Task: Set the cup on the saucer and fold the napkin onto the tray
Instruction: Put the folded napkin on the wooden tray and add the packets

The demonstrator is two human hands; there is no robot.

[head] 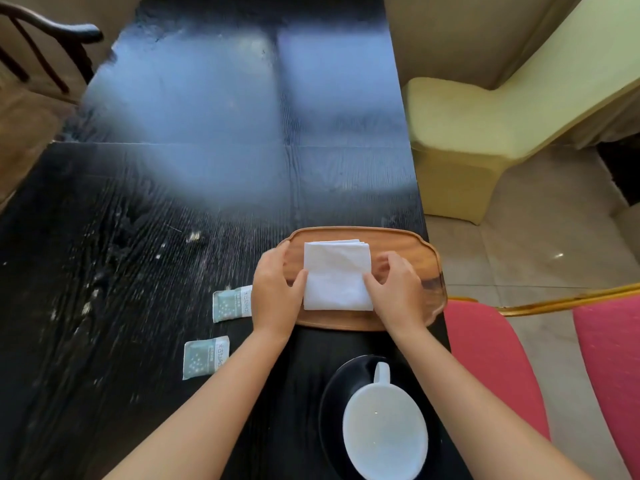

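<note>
Counter: black wood, long and rectangular, open grain with pale dusty streaks; a broad soft glare across its far half.
Tray: brown wood, smooth, oblong with a raised scalloped rim; lies near the counter's right edge.
Napkin: white cloth, folded into a near-square pad, layered edges showing at its far right corner; lies flat on the tray's middle (slight creases across the top).
Left hand: bare, fingers spread and loose over the tray's left end, thumb tip touching the napkin's left edge; not clenched, nothing gripped.
Right hand: bare, fingers curled at the napkin's right edge, fingertips pressing on the cloth; whether it pinches the fold cannot be told.
Saucer: black, round, glossy; on the counter nearer the person than the tray, between the forearms.
Cup: white, smooth, round-mouthed, loop handle pointing toward the tray; stands on the saucer, empty inside.
Sachets: two flat pale-green packets with white dots and printed lettering; one just left of the left hand, the other nearer the person, both flat on the counter.
Chairs: one cream, upholstered, boxy, beyond the counter's right side; one with red cushions and a gilt frame, at the right.
</note>
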